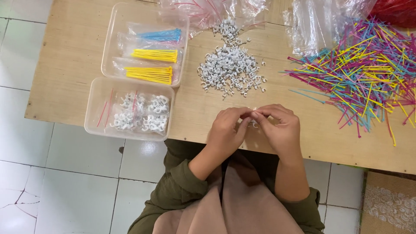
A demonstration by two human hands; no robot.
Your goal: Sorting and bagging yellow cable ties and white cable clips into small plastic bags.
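My left hand [229,129] and my right hand [279,128] meet fingertip to fingertip near the front edge of the wooden table [69,82]. Both pinch a small clear plastic bag [254,123], barely visible between the fingers; what it holds is hidden. Just beyond my hands lies a loose pile of white cable clips [232,69]. Further right spreads a heap of coloured cable ties [368,73] in pink, yellow, blue and green.
Two clear trays stand at the left: the far tray [113,32] holds bagged blue and yellow ties, the near tray [96,102] holds small bags of white clips. Empty clear bags [312,24] lie at the back. White floor tiles surround the table.
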